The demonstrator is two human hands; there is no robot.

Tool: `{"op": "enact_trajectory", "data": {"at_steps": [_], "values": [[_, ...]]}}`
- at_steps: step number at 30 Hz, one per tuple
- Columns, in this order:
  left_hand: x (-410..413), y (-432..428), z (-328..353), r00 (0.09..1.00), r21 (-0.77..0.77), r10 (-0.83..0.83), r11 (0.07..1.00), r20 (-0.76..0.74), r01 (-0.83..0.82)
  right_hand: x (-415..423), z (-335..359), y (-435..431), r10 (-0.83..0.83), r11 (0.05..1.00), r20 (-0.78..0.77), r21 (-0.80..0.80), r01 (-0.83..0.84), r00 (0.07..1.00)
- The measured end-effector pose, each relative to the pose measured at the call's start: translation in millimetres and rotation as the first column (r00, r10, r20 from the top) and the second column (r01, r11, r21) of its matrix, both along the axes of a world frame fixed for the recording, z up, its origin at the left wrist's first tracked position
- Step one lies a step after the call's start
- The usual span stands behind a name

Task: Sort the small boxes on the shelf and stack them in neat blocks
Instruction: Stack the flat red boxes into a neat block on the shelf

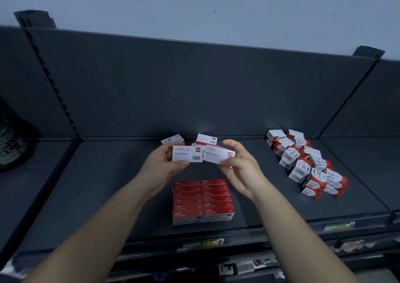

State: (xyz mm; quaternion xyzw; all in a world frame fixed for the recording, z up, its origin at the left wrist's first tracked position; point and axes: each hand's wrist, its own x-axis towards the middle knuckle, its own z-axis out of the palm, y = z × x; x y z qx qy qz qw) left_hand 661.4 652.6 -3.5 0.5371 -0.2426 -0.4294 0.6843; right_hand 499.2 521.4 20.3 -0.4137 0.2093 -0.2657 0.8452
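Head view: hands (pixel 164 163) hide loose boxes (pixel 205 140) behind.

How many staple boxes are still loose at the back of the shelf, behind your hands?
3 visible: one far left, one centre back, one partly hidden behind the held boxes. More may be hidden.

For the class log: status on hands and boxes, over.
Left hand and right hand each hold a white box. Red block stacked below. Loose boxes behind. Nothing blocking.
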Motion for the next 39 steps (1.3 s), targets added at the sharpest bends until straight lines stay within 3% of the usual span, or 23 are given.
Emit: {"op": "enact_trajectory", "data": {"at_steps": [4,20,26,31,35,39], "values": [[-0.1,2.4,-0.6,1.000,-0.030,0.001,1.000,-0.011,-0.001,-1.9,-1.7,-0.6,0.074,0.994,-0.042,-0.072,-0.077,0.996],[0.2,0.2,-2.2,0.999,-0.083,0.039,0.996,-0.014,-0.040,5.4,-6.3,0.3,0.087,0.986,-0.091,-0.133,-0.098,0.992],[1.4,-3.3,-4.6,0.998,-0.072,0.041,0.996,-0.045,-0.044,7.7,-12.4,-3.2,0.044,0.967,-0.112,-0.245,-0.070,0.993],[4.7,-6.1,-8.4,0.987,0.061,0.048,0.996,0.155,-0.059,6.3,-16.5,-11.3,-0.127,0.795,-0.344,-0.597,-0.113,0.930],[5.7,-10.3,-12.9,0.942,0.164,0.024,0.983,0.334,-0.084,10.5,-27.6,-16.5,-0.179,0.753,-0.369,-0.649,-0.115,0.912],[6.1,-14.9,-21.8,0.929,0.263,-0.041,0.963,0.368,-0.061,11.7,-43.0,-21.4,-0.215,0.717,-0.430,-0.679,-0.157,0.877]]}}
